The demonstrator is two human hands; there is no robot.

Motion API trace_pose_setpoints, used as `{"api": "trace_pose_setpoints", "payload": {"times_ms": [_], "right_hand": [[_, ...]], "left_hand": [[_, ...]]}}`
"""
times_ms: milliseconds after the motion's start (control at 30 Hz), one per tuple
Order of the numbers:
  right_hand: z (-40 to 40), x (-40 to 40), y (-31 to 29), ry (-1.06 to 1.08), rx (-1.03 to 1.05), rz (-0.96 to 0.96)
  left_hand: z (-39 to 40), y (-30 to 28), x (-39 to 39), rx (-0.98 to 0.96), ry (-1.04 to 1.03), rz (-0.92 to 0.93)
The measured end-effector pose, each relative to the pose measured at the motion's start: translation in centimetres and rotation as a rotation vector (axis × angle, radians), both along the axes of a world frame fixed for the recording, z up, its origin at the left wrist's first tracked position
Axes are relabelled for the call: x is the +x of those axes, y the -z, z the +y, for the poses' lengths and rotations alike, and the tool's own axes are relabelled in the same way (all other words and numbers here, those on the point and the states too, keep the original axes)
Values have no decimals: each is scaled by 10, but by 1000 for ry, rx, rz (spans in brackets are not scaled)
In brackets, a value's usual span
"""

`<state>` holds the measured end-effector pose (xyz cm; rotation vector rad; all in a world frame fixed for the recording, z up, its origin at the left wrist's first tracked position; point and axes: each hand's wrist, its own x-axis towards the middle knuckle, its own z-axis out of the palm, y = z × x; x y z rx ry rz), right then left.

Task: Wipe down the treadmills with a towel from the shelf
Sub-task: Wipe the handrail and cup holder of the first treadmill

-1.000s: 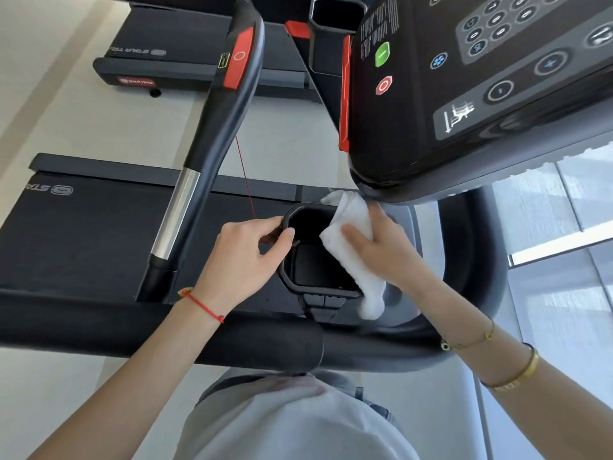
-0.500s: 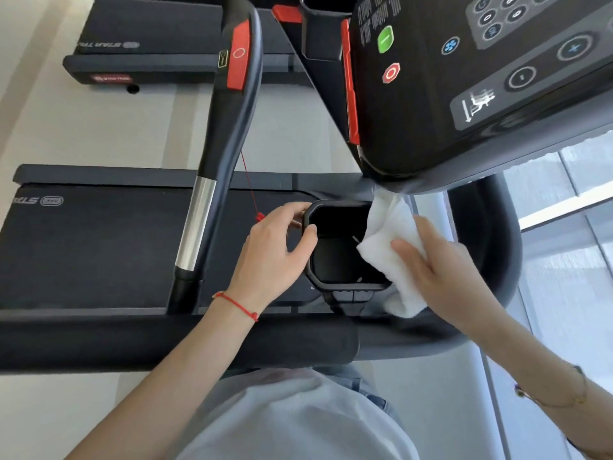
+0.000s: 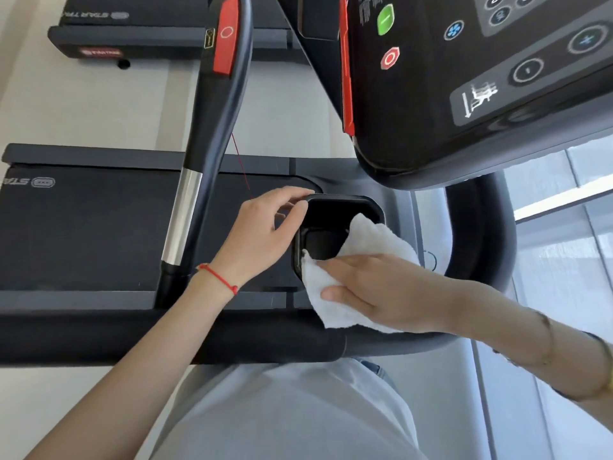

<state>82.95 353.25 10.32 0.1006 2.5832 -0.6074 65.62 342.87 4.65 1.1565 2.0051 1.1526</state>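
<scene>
We have the towel (image 3: 358,280) in our right hand (image 3: 391,290). The fingers lie flat and straight on top of it and press it down on the near edge of the cup holder (image 3: 341,207). Part of the towel hangs over the rim and part lies on the grey ledge beside it.

Our left hand (image 3: 262,234) is on the other side of the cup holder. Its fingers curl round the far left corner of the rim and hold it.

So the towel is already off the shelf, and we think that first part is done. We are in the middle of wiping this treadmill (image 3: 83,227). We cannot tell which parts are clean, because nothing looks wet or dirty.

We think a lot is left to do. The console (image 3: 464,94) with its buttons is above our hands. The handrail (image 3: 212,134) is to the left. A second treadmill (image 3: 139,38) stands further away, and the towel is nowhere near it.
</scene>
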Motion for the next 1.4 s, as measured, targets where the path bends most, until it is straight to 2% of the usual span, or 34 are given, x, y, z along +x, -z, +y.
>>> {"api": "trace_pose_setpoints", "payload": {"times_ms": [100,267,333,433,600,800,967,1233,1400], "right_hand": [[-2,-7,11,-108,185,34],[1,5,12,-133,147,102],[3,11,8,-205,223,161],[10,13,1,-283,257,152],[9,-12,12,-229,88,91],[10,-11,15,-166,27,86],[23,7,8,-390,227,201],[64,14,4,-514,252,239],[74,4,0,-492,361,280]], "left_hand": [[3,1,5,-7,20,3],[1,5,8,-32,-19,-13],[1,6,9,-31,-19,-2],[-1,5,9,-35,-22,-12],[-2,3,10,-38,-29,-26],[-2,1,10,-48,-33,-27],[-5,0,10,-63,-15,6],[-10,1,14,-50,-27,39],[-12,1,14,-70,-21,50]]}}
